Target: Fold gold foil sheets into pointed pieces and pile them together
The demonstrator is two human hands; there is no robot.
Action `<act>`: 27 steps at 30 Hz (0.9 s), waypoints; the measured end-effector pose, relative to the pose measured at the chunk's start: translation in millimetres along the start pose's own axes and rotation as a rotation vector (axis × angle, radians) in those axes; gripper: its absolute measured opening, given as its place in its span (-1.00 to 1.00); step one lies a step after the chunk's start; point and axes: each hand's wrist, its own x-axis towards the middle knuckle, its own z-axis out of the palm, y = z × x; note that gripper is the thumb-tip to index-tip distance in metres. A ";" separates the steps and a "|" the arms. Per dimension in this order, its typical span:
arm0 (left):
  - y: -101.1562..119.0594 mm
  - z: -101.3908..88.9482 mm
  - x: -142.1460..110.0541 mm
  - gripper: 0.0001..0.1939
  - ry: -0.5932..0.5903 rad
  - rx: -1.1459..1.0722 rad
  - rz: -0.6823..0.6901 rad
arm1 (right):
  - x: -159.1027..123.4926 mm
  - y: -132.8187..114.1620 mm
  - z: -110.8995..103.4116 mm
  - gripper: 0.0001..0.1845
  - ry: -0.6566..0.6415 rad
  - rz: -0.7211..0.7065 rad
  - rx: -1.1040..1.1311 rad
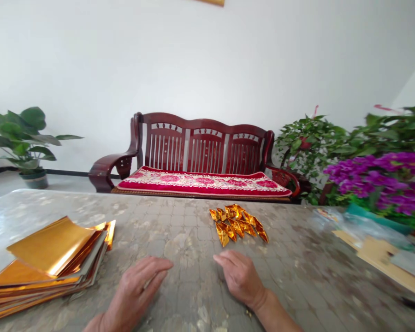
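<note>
My left hand (pixel 134 288) lies on the table near its front edge, fingers together and stretched toward the middle, nothing in it. My right hand (pixel 240 276) rests palm down beside it, fingers pointing left, nothing in it either. Just beyond my right hand sits a small heap of several folded gold-foil pieces (pixel 238 223). A thick stack of flat gold-foil sheets (pixel 48 260) lies at the left of the table, a hand's width from my left hand.
The table (pixel 180 230) has a mottled grey-brown top. At its right edge lie clear plastic wrap (pixel 349 226) and a flat tan packet (pixel 383 258). Behind stand a dark wooden bench with a red cushion (pixel 200 161), potted plants (pixel 24 138) and purple flowers (pixel 383 177).
</note>
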 end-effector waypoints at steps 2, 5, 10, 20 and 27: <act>2.3 -15.9 9.4 -0.81 0.105 0.019 -0.014 | -1.1 0.6 1.6 -0.60 -0.012 0.006 0.008; 3.0 -46.7 25.5 -0.79 0.231 0.059 -0.131 | -1.4 1.3 4.3 -0.59 -0.051 0.021 0.011; -19.0 -103.9 49.0 -0.67 0.462 0.054 -0.528 | -1.4 1.8 6.6 -0.57 -0.101 0.033 0.017; -83.2 -183.3 36.8 -0.67 0.168 0.531 -0.794 | -10.3 24.8 20.2 -0.63 0.018 -0.136 -0.079; -77.3 -164.6 22.8 -0.60 -0.103 0.615 -0.826 | -12.7 30.6 24.2 -0.64 0.011 -0.169 -0.121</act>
